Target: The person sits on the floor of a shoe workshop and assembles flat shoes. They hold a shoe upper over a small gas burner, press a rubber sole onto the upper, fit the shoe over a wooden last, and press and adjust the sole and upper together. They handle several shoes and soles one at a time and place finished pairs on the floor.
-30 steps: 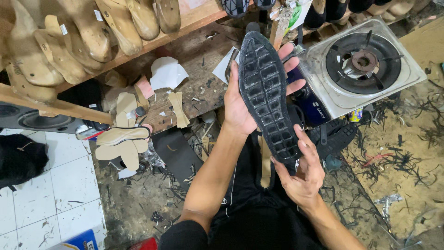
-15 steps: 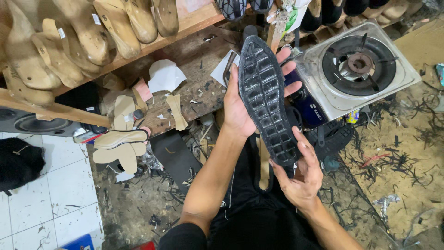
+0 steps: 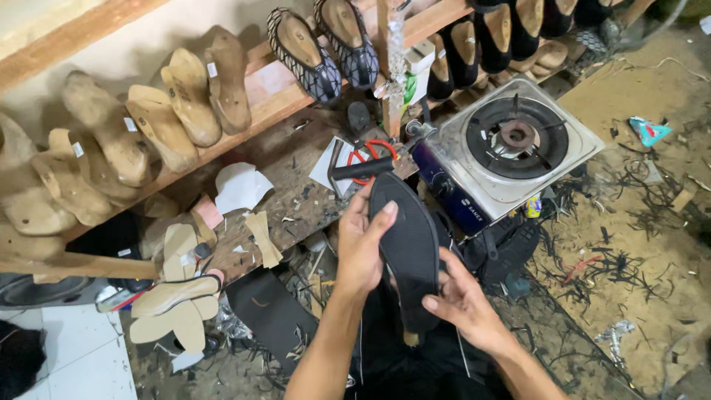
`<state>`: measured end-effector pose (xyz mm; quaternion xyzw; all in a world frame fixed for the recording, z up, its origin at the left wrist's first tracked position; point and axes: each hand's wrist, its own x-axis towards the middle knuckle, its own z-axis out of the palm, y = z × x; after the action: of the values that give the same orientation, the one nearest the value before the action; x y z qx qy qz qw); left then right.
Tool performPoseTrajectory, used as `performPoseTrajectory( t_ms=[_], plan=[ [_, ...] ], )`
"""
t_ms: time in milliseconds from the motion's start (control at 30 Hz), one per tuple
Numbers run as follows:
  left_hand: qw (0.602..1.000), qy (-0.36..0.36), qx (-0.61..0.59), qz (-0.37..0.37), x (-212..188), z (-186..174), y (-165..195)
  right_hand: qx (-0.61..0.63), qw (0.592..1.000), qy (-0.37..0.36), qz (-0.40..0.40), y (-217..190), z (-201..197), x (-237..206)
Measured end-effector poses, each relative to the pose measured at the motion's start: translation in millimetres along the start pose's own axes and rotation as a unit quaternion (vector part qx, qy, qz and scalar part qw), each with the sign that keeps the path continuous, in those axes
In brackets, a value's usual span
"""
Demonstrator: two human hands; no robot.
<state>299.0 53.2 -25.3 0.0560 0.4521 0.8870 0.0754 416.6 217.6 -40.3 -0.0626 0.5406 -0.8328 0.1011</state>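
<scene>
Your left hand [image 3: 361, 248] is gripping the black shoe sole [image 3: 406, 244] along its left edge, thumb laid across the smooth face near the toe, fingers wrapped behind. Your right hand [image 3: 463, 302] pinches the same sole at its lower right edge, thumb on the face, fingers underneath; both hands are closed on it. The sole sits centre frame, toe at 12 o'clock and heel at 6 o'clock, smooth side toward the camera, held above your lap clear of the floor. At 1 o'clock from the sole, a single-burner gas stove [image 3: 511, 152] with a steel top and blue front sits on the ground, near the toe but not touching. At 12 o'clock, just past the toe, red-handled scissors [image 3: 366, 158] lie on a white sheet on the scarred wooden board [image 3: 296, 192]. At 10 to 11 o'clock, a wooden shelf [image 3: 266, 96] carries a row of wooden shoe lasts [image 3: 185, 96] and two black patterned shoes [image 3: 326, 48] on lasts. At 9 o'clock, tan insole cutouts [image 3: 174, 304] are stacked low on the floor. At 3 o'clock the ground is covered in black trimmings [image 3: 615, 259].
</scene>
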Motion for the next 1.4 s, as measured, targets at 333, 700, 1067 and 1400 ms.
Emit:
performPoseTrajectory(
  t_ms=[333, 700, 1067, 1400],
  plan=[
    [0.760, 0.039, 0.644, 0.081, 0.5, -79.1, -75.4, 0.037, 0.984, 0.165, -0.055, -27.6, -13.0, 7.7],
    [0.962, -0.054, 0.266, -0.010, -92.0, -48.9, -63.1, 0.032, 0.974, 0.192, -0.120, 8.4, -31.8, 16.9],
    [0.985, 0.147, 0.017, 0.085, -64.7, -76.4, -22.6, -0.099, 0.983, 0.134, -0.076, 26.2, -68.4, 26.8],
    [0.957, 0.266, 0.004, 0.120, -61.0, -116.5, 9.4, 0.057, 0.992, 0.092, -0.061, -1.9, -15.7, 36.2]
  ],
)
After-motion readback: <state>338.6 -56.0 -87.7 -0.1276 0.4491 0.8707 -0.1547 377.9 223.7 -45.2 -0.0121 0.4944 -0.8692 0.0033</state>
